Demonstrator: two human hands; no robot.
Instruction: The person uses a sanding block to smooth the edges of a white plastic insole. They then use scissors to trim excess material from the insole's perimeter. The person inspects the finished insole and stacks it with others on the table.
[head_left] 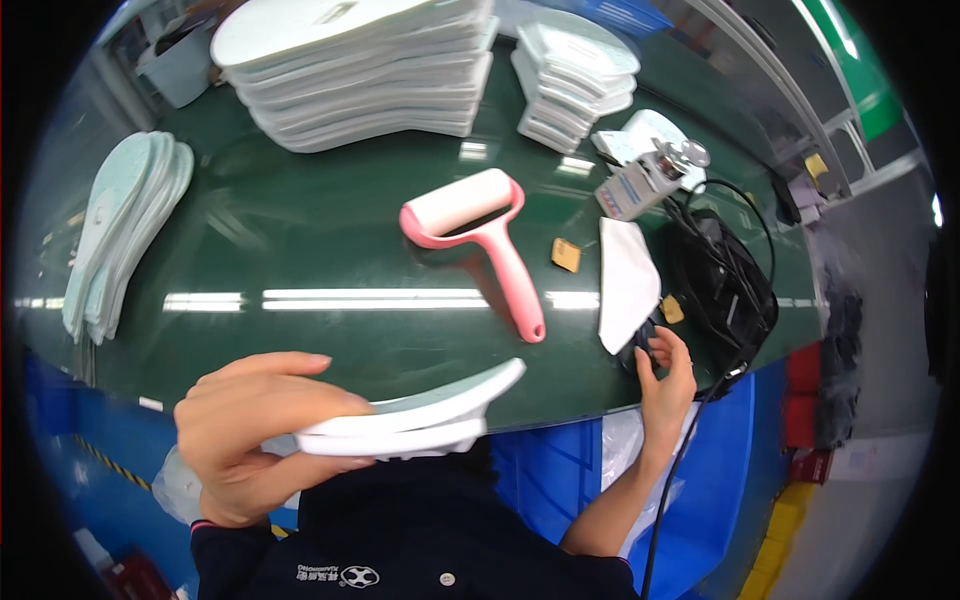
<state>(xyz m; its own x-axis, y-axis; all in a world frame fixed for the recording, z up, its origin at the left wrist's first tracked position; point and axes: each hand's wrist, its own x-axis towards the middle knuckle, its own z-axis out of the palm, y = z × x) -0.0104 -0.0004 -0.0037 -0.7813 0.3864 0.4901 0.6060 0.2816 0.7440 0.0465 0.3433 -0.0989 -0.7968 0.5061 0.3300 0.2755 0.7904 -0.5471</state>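
My left hand (262, 425) is closed round one end of a white curved panel (425, 418), held edge-on above the table's near edge. The panel looks like two layers, with a pale green upper face. My right hand (668, 378) is at the right of the table, its fingers curled at a small dark thing (640, 348) that I cannot make out. Just beyond those fingers lies a folded white cloth-like piece (628, 280). A lint roller (478, 238) with a pink handle and white roll rests mid-table, touched by neither hand.
Tall stacks of white panels (360, 80) and smaller ones (575, 80) stand at the back, with another pile (125, 230) at left. At right are a bottle with a metal top (635, 190), a black bag (720, 290) and a cable. A blue bin (550, 475) sits below the edge.
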